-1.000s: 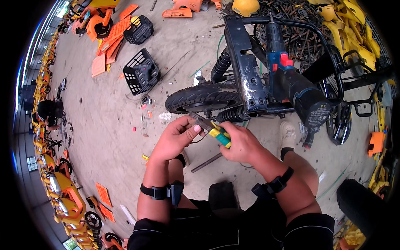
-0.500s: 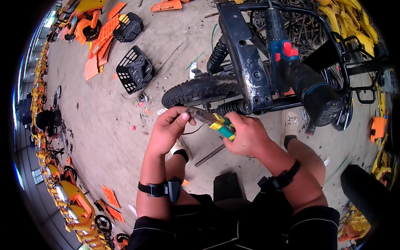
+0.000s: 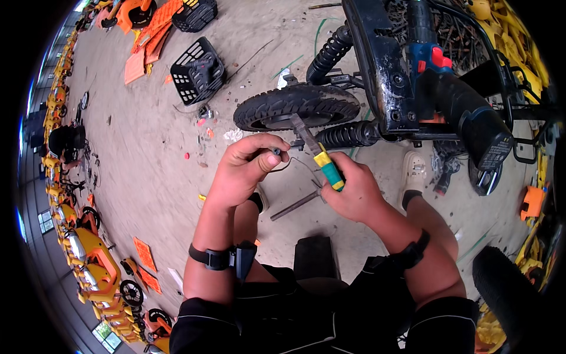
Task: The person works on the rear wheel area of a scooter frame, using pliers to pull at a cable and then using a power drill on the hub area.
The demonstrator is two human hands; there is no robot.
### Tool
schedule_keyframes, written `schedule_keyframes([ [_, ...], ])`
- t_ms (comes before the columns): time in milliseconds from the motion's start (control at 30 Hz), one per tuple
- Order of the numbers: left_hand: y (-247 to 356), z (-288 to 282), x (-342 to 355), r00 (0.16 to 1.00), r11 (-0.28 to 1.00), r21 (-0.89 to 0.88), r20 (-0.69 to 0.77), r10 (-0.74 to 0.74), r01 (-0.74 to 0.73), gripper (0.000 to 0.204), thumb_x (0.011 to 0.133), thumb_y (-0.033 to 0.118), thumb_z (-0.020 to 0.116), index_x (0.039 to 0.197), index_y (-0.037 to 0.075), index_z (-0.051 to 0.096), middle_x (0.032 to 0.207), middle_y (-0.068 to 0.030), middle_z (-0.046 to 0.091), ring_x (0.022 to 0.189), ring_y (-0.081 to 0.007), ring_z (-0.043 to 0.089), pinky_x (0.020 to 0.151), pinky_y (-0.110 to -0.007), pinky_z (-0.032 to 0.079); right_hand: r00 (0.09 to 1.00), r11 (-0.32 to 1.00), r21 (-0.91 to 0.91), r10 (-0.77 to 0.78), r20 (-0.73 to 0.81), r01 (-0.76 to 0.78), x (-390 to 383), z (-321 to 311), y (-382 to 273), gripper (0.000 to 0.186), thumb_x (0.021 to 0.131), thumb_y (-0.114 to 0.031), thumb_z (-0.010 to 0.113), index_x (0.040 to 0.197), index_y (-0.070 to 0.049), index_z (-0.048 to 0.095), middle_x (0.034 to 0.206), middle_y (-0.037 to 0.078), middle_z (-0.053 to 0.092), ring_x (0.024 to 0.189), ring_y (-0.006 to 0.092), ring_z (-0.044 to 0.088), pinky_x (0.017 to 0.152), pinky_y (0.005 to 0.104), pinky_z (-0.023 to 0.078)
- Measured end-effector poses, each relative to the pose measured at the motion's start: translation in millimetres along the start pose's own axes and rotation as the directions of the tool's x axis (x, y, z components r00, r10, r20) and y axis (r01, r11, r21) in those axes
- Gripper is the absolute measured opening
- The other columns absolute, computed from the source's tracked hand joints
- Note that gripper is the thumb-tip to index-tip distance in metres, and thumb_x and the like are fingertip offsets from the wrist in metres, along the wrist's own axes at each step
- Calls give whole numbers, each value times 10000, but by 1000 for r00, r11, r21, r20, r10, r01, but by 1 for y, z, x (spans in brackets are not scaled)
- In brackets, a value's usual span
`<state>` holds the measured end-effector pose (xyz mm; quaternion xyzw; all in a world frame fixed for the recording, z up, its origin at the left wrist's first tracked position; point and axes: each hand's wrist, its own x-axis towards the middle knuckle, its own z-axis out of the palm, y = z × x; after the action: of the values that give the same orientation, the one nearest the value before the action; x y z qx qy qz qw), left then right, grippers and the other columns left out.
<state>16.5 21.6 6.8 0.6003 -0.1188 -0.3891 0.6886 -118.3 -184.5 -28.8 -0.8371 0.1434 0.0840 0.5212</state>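
Note:
My left hand [image 3: 243, 171] is closed, pinching a small dark cylindrical piece [image 3: 275, 151] between thumb and fingers; a thin dark wire [image 3: 289, 165] trails beside it. In my right fist [image 3: 354, 192] is a pair of pliers [image 3: 321, 154] with green and yellow handles, jaws pointing up and away, apart from the piece. Beyond both hands lies a black tyred wheel [image 3: 298, 107], joined to a scuffed black metal frame [image 3: 389, 76]. A spring shock absorber [image 3: 348, 135] sits just past the pliers. A cordless drill [image 3: 463, 106] rests on the frame.
A metal rod [image 3: 295, 205] lies on the floor between my feet. Left of the wheel are a black basket [image 3: 199, 71] and stacked orange panels [image 3: 154, 35]. Rows of yellow vehicles [image 3: 94, 253] line the left; yellow parts [image 3: 513, 47] are heaped at right.
The pliers have come away from the piece in my left hand and tilted more upright. My left hand still pinches it. The whole view has shifted, with the frame now farther right.

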Motion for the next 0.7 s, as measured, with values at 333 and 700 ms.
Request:
schedule_keyframes([
  [333,-8,12,-10,991,985,129,-51,120,-112,174,920,86,700,1078,14,687,1003,-48,677,910,-130,627,812,-275,510,989,999,23,26,143,-30,-12,7,15,347,779,-158,650,1102,-51,578,875,193,683,829,417,656,725,479,516],
  [700,-19,29,-9,955,978,-138,-229,-186,157,301,1056,302,486,1094,34,618,1047,-97,701,545,-36,395,468,-192,302,815,824,487,-54,577,-290,-23,1,0,270,786,-67,552,1048,-22,597,923,54,676,890,186,637,806,348,505],
])
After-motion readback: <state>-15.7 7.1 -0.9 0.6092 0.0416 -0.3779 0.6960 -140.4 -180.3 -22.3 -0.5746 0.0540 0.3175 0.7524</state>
